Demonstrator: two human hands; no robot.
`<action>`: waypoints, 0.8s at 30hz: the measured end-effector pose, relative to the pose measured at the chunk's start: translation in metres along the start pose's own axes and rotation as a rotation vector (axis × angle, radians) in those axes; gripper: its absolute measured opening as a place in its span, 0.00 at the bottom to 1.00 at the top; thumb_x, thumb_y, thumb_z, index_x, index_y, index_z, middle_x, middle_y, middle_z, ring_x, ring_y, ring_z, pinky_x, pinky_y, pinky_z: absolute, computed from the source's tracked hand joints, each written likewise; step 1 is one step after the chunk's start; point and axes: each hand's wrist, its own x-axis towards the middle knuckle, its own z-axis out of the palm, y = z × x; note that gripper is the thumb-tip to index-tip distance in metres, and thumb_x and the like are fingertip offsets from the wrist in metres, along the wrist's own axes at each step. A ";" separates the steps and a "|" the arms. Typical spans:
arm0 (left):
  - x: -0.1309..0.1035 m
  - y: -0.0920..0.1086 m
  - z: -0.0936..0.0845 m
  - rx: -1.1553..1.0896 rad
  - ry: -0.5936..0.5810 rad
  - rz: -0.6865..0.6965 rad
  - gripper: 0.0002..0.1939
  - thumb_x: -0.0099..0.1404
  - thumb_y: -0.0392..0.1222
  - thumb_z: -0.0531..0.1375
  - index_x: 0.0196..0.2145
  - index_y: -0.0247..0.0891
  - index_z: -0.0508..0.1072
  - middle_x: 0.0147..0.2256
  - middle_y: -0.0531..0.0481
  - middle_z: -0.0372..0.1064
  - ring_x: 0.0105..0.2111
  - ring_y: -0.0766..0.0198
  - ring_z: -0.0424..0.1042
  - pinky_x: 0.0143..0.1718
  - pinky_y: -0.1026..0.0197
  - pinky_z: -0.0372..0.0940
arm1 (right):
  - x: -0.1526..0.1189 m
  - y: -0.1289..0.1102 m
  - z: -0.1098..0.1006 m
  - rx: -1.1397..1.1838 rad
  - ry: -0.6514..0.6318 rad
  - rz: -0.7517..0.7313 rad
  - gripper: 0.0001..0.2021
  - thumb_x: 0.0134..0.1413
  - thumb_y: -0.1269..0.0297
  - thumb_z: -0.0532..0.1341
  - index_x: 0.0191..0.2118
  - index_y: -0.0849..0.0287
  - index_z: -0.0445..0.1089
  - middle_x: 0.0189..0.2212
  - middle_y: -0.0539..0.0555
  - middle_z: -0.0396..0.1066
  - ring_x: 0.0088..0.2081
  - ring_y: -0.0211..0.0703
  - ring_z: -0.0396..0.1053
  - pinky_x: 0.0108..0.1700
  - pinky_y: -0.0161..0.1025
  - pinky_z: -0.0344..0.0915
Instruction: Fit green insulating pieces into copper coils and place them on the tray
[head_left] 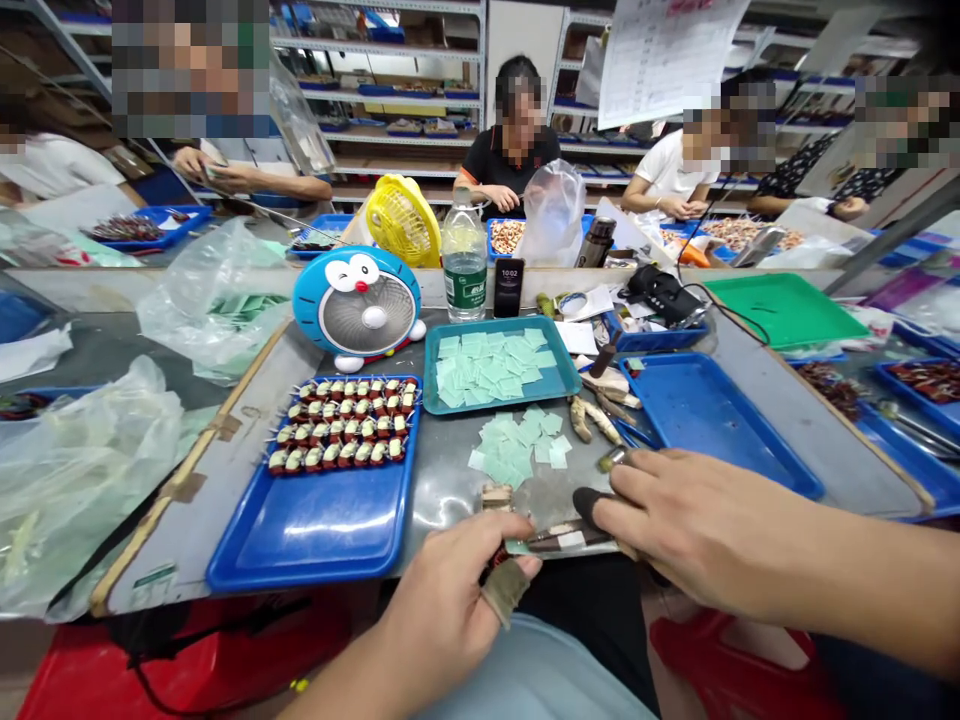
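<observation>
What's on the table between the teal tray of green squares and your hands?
In the head view, a loose pile of pale green squares lies on the bare table between the teal tray and both hands.

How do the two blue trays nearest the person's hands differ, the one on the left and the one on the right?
The left blue tray holds rows of small red-and-white parts across its far half; the right blue tray shows a bare floor. The left tray lies nearly square to the table edge, the right one lies askew, its near corner behind the right hand. Both are shallow, rimmed, blue plastic rectangles.
</observation>
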 end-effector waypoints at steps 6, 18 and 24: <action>0.005 -0.002 -0.003 -0.067 0.116 -0.039 0.12 0.72 0.42 0.58 0.52 0.45 0.70 0.46 0.51 0.77 0.43 0.62 0.77 0.44 0.62 0.68 | 0.006 -0.006 0.011 0.072 0.110 0.091 0.06 0.62 0.72 0.59 0.41 0.54 0.62 0.35 0.51 0.65 0.34 0.47 0.60 0.35 0.42 0.47; 0.005 -0.011 0.009 -0.449 0.110 -0.380 0.17 0.71 0.52 0.59 0.51 0.39 0.69 0.41 0.44 0.76 0.39 0.57 0.76 0.38 0.59 0.70 | 0.007 -0.002 0.026 0.107 0.183 0.155 0.04 0.62 0.71 0.59 0.40 0.54 0.65 0.34 0.52 0.65 0.35 0.46 0.58 0.36 0.42 0.48; 0.017 -0.013 0.009 -0.571 0.263 -0.384 0.19 0.70 0.52 0.60 0.53 0.40 0.66 0.47 0.42 0.75 0.46 0.54 0.76 0.48 0.55 0.69 | 0.046 -0.043 0.083 1.226 0.529 0.495 0.12 0.67 0.55 0.59 0.51 0.55 0.65 0.38 0.52 0.70 0.38 0.42 0.66 0.41 0.39 0.63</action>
